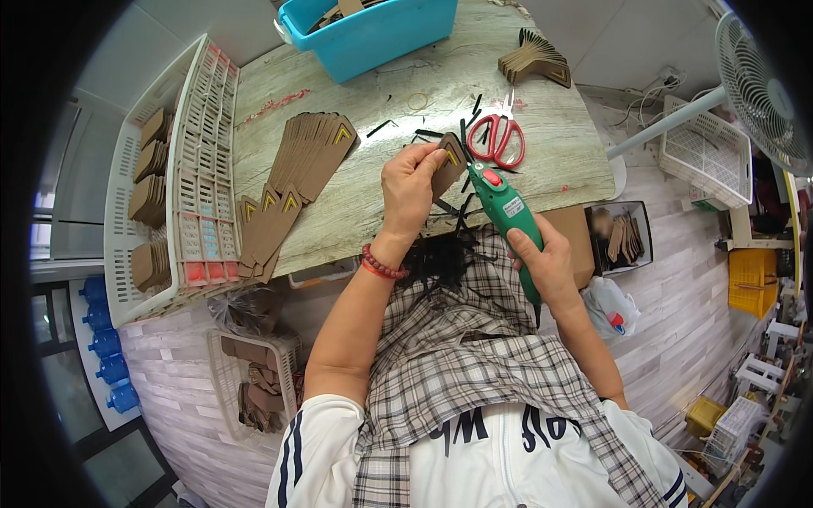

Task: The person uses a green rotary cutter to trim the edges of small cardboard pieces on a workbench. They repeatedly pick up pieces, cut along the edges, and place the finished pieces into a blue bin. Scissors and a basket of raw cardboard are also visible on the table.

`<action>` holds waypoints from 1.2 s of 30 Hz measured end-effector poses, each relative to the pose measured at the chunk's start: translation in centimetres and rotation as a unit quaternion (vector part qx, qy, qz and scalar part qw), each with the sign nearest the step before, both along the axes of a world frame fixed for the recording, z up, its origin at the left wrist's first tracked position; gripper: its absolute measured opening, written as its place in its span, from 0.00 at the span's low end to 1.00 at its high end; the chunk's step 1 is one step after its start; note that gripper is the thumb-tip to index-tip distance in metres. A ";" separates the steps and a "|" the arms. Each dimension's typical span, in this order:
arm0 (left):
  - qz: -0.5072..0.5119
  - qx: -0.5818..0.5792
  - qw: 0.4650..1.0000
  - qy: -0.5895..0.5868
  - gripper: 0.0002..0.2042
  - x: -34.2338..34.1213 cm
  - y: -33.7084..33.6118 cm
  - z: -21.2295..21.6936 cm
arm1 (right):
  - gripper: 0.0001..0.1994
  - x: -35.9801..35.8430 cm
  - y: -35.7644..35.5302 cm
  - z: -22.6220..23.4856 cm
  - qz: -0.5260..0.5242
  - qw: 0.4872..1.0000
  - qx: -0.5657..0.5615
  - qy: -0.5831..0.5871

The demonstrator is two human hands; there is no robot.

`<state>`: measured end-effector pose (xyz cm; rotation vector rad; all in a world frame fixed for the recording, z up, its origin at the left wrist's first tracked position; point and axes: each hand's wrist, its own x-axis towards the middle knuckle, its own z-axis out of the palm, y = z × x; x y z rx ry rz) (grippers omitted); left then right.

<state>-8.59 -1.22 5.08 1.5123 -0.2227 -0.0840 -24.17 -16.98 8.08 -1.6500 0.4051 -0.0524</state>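
Between the fingers of my left hand (408, 188) is a flat brown tab (448, 173) with a yellow chevron near its pointed end. My right hand (552, 264) wraps round a green handheld electric cutter (518, 222) with a red button. The cutter's head is close beside the tab; whether they touch I cannot tell. Red-handled scissors (510, 146) lie just beyond the cutter. Thin black offcuts (430, 133) are scattered on the table, and a dark heap of trimmings (438, 261) rests on my checked apron (474, 364).
Fanned brown tabs (309, 152) lie left on the table (385, 173), beside a white crate (203, 169). A blue bin (381, 42) stands at the back, with another brown stack (535, 61) at far right. A fan (758, 93) and a box (622, 237) are rightward.
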 end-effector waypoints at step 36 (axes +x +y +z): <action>0.215 0.534 0.756 -0.312 0.12 7.8 12.6 -3.5 | 0.16 0.1 0.6 -1.1 0.015 1.000 -0.012 0.022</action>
